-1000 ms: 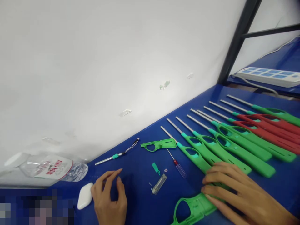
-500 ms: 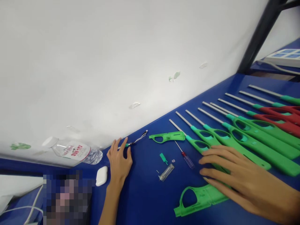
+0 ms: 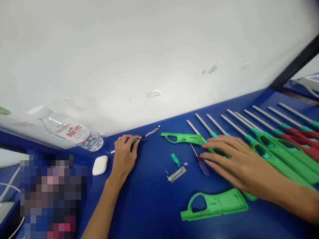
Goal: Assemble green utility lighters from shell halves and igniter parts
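My left hand is closed at the back of the blue table, its thumb and fingers pinching a small green and black part with white wires. My right hand has its fingers spread over the handles of green lighters, its fingertips near a small screwdriver. A green shell half lies between the hands, and another shell half is nearer the front. Between them are a teal piece, a clear tank and a tiny pinkish piece.
Lighters with long metal rods stand in a row at the right, some with red handles. At the left are a water bottle and a white case. A white wall rises behind the table.
My left hand has closed round the wired part. My right hand has moved left and back, off the front shell half. The view has shifted.
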Demonstrator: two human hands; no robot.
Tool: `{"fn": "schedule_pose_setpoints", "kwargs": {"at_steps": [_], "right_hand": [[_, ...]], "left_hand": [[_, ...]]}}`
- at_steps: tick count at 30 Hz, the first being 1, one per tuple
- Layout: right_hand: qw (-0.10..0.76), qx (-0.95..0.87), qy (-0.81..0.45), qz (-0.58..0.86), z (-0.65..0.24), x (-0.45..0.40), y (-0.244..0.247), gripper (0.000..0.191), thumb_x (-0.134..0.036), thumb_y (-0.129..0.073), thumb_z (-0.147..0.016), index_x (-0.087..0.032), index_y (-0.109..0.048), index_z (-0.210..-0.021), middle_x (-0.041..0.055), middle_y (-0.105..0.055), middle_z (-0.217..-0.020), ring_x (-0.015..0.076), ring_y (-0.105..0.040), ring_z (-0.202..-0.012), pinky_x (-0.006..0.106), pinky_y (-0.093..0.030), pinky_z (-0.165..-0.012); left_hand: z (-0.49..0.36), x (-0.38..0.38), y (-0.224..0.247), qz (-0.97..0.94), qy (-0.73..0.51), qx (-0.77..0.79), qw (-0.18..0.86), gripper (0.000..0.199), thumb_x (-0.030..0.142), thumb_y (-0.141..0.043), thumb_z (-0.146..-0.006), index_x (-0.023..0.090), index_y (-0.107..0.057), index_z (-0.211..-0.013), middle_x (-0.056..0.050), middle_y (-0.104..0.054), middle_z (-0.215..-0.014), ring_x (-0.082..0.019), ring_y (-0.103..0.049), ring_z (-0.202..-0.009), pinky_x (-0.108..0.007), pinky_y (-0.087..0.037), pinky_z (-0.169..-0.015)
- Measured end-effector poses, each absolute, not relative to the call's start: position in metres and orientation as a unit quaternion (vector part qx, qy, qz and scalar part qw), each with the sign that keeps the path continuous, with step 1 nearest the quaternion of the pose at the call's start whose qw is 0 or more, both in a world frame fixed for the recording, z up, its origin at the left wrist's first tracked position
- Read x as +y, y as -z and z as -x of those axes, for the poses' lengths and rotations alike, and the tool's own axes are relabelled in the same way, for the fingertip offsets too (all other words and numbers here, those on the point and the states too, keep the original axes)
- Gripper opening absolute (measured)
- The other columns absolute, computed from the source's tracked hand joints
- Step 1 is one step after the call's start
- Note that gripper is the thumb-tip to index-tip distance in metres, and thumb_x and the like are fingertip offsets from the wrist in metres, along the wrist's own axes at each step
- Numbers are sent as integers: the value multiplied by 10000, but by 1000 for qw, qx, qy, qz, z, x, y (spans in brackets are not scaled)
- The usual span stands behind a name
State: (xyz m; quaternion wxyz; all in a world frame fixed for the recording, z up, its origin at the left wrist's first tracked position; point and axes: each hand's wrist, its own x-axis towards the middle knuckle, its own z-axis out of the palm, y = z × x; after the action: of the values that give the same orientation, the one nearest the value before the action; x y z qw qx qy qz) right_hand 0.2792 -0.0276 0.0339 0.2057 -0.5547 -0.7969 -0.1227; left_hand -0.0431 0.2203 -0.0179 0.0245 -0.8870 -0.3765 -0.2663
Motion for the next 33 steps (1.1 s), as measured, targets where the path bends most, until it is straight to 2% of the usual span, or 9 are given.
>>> {"fn": "schedule_pose_setpoints", "kwargs": {"at_steps": [5,11,20,28,33], "right_hand": [[184,-803,104,556,-286,6,-29,302,-286,-494,-1179,-240,-761,-1311,110,-741,-1398,357,-608,-1420,572,-489,-1165],[151,-820,96,543,-296,29,-18,300,-292,-525,-1169,-232,-737,-1372,116,-734,-1483,371,-576,-1487,640,-443,-1234],[106,-844,95,517,-304,40,-22,277,-303,-518,-1173,-239,-664,-1400,110,-789,-1371,367,-639,-1400,631,-490,-1159],[80,-850,91,513,-306,45,-27,223,-278,-522,-1169,-237,-642,-1353,108,-804,-1279,376,-655,-1310,614,-495,-1111],[80,-841,99,526,-302,48,-27,179,-325,-566,-1153,-242,-661,-1281,118,-814,-1185,396,-680,-1259,637,-513,-1061]], "left_hand": [[41,215,16,879,289,-378,-27,340,402,-727,-1090,197,-689,-1359,-101,-718,-1360,-248,-744,-1127,-460,-660,-960],[37,209,14,860,302,-404,-68,338,397,-729,-1090,191,-688,-1355,-98,-723,-1340,-238,-750,-1094,-440,-669,-926],[30,204,14,850,313,-417,-75,347,379,-735,-1087,190,-681,-1373,-99,-717,-1347,-240,-750,-1096,-433,-674,-911],[26,203,11,854,317,-409,-57,316,349,-748,-1077,183,-695,-1341,-98,-716,-1351,-255,-744,-1141,-450,-670,-937],[25,202,11,853,320,-411,-48,300,339,-749,-1077,179,-699,-1326,-95,-720,-1337,-247,-748,-1122,-437,-674,-920]]}}
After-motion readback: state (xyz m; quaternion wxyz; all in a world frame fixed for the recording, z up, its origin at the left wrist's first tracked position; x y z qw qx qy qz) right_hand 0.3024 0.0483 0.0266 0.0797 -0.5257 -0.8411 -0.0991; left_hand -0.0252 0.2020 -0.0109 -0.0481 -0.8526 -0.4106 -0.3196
